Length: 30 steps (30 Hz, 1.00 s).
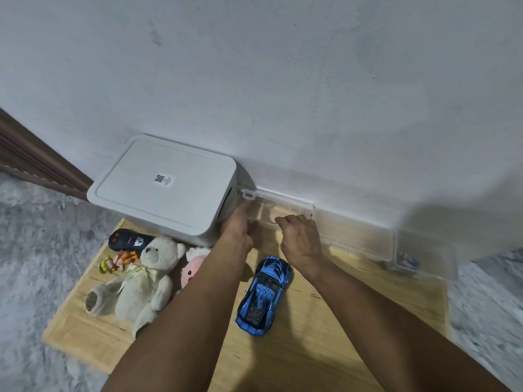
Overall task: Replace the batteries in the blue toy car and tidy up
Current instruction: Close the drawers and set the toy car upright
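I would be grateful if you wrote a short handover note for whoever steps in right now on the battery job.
Left hand: at the left end of the small clear plastic case beside the white lidded storage box; whether it has a grip is unclear.
Right hand: fingers curled at the case's front edge, apparently working its lid.
Blue toy car: upright on the wooden board, between the forearms, untouched.
Black remote control: behind the teddy bear.
Done: nothing visibly; no batteries in sight.
Left: open the case, swap the car's batteries, tidy up.
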Each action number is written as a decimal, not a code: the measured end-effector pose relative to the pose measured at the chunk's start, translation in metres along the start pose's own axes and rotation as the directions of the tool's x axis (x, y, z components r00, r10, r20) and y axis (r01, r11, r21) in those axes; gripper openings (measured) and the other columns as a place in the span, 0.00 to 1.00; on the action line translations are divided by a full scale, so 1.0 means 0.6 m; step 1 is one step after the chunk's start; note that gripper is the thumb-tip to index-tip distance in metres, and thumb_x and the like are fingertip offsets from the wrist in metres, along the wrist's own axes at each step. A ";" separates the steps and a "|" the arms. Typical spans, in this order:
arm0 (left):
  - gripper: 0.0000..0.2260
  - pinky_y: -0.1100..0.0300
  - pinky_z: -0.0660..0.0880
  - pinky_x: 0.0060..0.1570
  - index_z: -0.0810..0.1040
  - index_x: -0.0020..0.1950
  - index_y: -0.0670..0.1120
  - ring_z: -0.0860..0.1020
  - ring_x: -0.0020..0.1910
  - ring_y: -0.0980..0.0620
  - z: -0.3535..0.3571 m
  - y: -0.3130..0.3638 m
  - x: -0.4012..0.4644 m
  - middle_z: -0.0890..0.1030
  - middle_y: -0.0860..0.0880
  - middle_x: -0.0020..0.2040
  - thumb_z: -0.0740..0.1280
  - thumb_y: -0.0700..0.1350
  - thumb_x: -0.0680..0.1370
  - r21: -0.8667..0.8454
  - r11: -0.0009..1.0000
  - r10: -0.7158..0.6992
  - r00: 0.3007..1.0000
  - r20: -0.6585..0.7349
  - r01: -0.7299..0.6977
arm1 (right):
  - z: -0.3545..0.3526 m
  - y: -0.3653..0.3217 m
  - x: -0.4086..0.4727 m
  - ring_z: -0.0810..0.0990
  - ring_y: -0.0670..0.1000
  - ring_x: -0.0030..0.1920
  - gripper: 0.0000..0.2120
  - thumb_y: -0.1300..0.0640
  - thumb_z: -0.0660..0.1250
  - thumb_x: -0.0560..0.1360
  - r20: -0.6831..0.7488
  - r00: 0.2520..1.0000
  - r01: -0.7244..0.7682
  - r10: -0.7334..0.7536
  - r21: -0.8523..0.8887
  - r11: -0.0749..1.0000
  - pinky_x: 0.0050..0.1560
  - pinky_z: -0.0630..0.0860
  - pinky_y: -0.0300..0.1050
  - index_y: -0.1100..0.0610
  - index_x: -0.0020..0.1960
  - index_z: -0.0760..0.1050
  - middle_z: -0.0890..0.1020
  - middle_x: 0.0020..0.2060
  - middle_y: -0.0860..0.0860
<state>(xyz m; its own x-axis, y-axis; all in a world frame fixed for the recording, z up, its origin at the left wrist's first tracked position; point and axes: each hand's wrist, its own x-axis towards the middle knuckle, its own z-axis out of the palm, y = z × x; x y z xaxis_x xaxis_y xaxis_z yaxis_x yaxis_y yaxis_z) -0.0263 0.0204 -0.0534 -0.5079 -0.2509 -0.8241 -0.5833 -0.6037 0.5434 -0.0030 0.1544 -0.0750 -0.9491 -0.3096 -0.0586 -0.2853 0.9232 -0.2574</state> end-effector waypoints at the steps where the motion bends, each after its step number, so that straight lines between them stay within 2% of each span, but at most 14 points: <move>1: 0.13 0.58 0.76 0.35 0.78 0.50 0.40 0.73 0.31 0.51 0.000 0.000 0.001 0.72 0.47 0.34 0.75 0.47 0.73 -0.007 1.000 0.007 1.000 0.000 -0.007 | 0.002 0.001 -0.001 0.74 0.58 0.61 0.24 0.69 0.58 0.73 0.000 1.000 0.009 -0.009 0.005 1.000 0.62 0.66 0.51 0.57 0.67 0.73 0.79 0.60 0.56; 4: 0.12 0.60 0.77 0.31 0.78 0.51 0.41 0.74 0.30 0.52 0.000 -0.002 0.002 0.74 0.47 0.35 0.75 0.45 0.73 -0.012 1.000 0.012 1.000 0.012 -0.012 | 0.007 0.005 -0.009 0.75 0.60 0.60 0.24 0.71 0.60 0.70 -0.018 0.999 0.034 -0.033 0.039 0.999 0.62 0.70 0.53 0.60 0.65 0.75 0.80 0.58 0.58; 7: 0.08 0.63 0.77 0.26 0.79 0.51 0.40 0.76 0.27 0.52 -0.001 -0.001 -0.005 0.77 0.46 0.35 0.73 0.41 0.74 -0.030 0.999 0.015 1.000 0.022 -0.014 | 0.012 0.011 -0.025 0.81 0.60 0.50 0.22 0.74 0.63 0.62 -0.114 0.993 0.030 -0.015 0.133 0.991 0.52 0.77 0.54 0.63 0.54 0.81 0.83 0.46 0.58; 10: 0.10 0.60 0.78 0.31 0.78 0.56 0.39 0.77 0.33 0.49 -0.002 -0.001 -0.006 0.79 0.44 0.39 0.64 0.35 0.75 -0.062 0.997 0.033 0.999 0.000 -0.033 | 0.007 0.018 -0.049 0.79 0.57 0.39 0.16 0.74 0.65 0.59 -0.262 0.965 0.026 0.030 0.205 0.978 0.41 0.78 0.50 0.62 0.44 0.79 0.82 0.37 0.54; 13: 0.12 0.55 0.78 0.37 0.77 0.53 0.38 0.76 0.34 0.48 -0.004 -0.003 -0.003 0.77 0.43 0.38 0.58 0.32 0.74 -0.090 0.994 0.054 0.998 -0.037 -0.057 | -0.005 0.027 -0.057 0.76 0.55 0.39 0.12 0.68 0.66 0.63 -0.335 0.938 -0.018 0.085 0.200 0.980 0.41 0.74 0.47 0.59 0.45 0.76 0.78 0.40 0.53; 16: 0.09 0.55 0.77 0.39 0.76 0.44 0.39 0.75 0.32 0.49 -0.002 -0.012 0.003 0.76 0.43 0.35 0.58 0.30 0.75 -0.014 0.997 0.076 0.993 -0.090 -0.077 | -0.002 0.037 -0.050 0.77 0.56 0.46 0.15 0.66 0.70 0.67 -0.288 0.954 -0.063 0.082 0.077 0.995 0.45 0.74 0.50 0.58 0.53 0.79 0.80 0.47 0.53; 19: 0.07 0.59 0.73 0.34 0.73 0.41 0.45 0.73 0.34 0.51 0.000 -0.017 0.012 0.74 0.46 0.39 0.61 0.37 0.78 0.116 0.989 0.113 0.980 -0.164 -0.095 | 0.004 0.041 -0.045 0.80 0.57 0.50 0.17 0.65 0.73 0.64 -0.167 0.985 -0.049 0.038 -0.061 0.997 0.47 0.74 0.52 0.56 0.52 0.82 0.83 0.51 0.53; 21: 0.03 0.59 0.75 0.37 0.74 0.47 0.43 0.77 0.42 0.49 -0.001 -0.021 0.010 0.75 0.48 0.42 0.63 0.41 0.79 0.137 0.985 0.139 0.960 -0.245 -0.107 | 0.004 0.041 -0.046 0.80 0.57 0.51 0.19 0.66 0.73 0.61 -0.096 0.995 -0.052 0.040 -0.130 0.990 0.48 0.73 0.51 0.56 0.52 0.83 0.84 0.51 0.53; 23: 0.12 0.57 0.78 0.45 0.77 0.56 0.37 0.81 0.49 0.47 -0.008 -0.027 0.016 0.81 0.47 0.48 0.67 0.42 0.76 0.144 0.987 0.120 0.940 -0.320 -0.077 | 0.003 0.040 -0.047 0.80 0.58 0.52 0.21 0.67 0.72 0.60 -0.055 0.998 -0.049 0.040 -0.173 0.984 0.49 0.72 0.51 0.57 0.53 0.82 0.84 0.52 0.54; 25: 0.17 0.57 0.78 0.48 0.76 0.62 0.37 0.81 0.52 0.46 -0.010 -0.030 0.022 0.82 0.43 0.55 0.68 0.41 0.75 0.121 0.988 0.123 0.954 -0.275 -0.092 | 0.002 0.039 -0.046 0.79 0.59 0.54 0.22 0.66 0.70 0.61 -0.030 0.999 -0.036 0.030 -0.214 0.976 0.51 0.71 0.52 0.59 0.55 0.81 0.83 0.53 0.56; 27: 0.16 0.57 0.75 0.50 0.75 0.64 0.37 0.78 0.51 0.48 -0.006 -0.030 0.026 0.80 0.41 0.59 0.65 0.40 0.77 0.192 0.973 0.156 0.976 -0.155 -0.125 | 0.001 0.037 -0.045 0.79 0.60 0.54 0.20 0.65 0.69 0.63 -0.011 1.000 -0.023 0.021 -0.270 0.963 0.51 0.71 0.54 0.60 0.56 0.80 0.82 0.53 0.57; 28: 0.14 0.57 0.73 0.48 0.77 0.62 0.38 0.75 0.49 0.49 -0.005 -0.030 0.027 0.80 0.41 0.56 0.64 0.39 0.77 0.231 0.960 0.190 0.974 -0.122 -0.159 | 0.001 0.036 -0.045 0.78 0.60 0.55 0.20 0.64 0.68 0.65 0.001 1.000 -0.015 0.016 -0.295 0.955 0.51 0.71 0.54 0.60 0.56 0.80 0.82 0.54 0.57; 30: 0.08 0.58 0.70 0.39 0.81 0.44 0.41 0.73 0.42 0.49 -0.003 -0.032 0.024 0.79 0.44 0.42 0.62 0.35 0.74 0.292 0.929 0.272 0.955 -0.118 -0.228 | 0.000 0.034 -0.048 0.77 0.60 0.56 0.20 0.63 0.65 0.68 0.020 1.000 0.003 0.004 -0.323 0.946 0.52 0.70 0.55 0.60 0.59 0.78 0.81 0.55 0.57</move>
<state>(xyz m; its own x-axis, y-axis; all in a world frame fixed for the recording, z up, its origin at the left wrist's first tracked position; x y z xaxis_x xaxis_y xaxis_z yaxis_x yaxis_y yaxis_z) -0.0212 0.0268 -0.0758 -0.5691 -0.4929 -0.6581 -0.6110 -0.2822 0.7397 0.0184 0.1821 -0.0789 -0.9473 -0.3104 -0.0793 -0.3158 0.9464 0.0683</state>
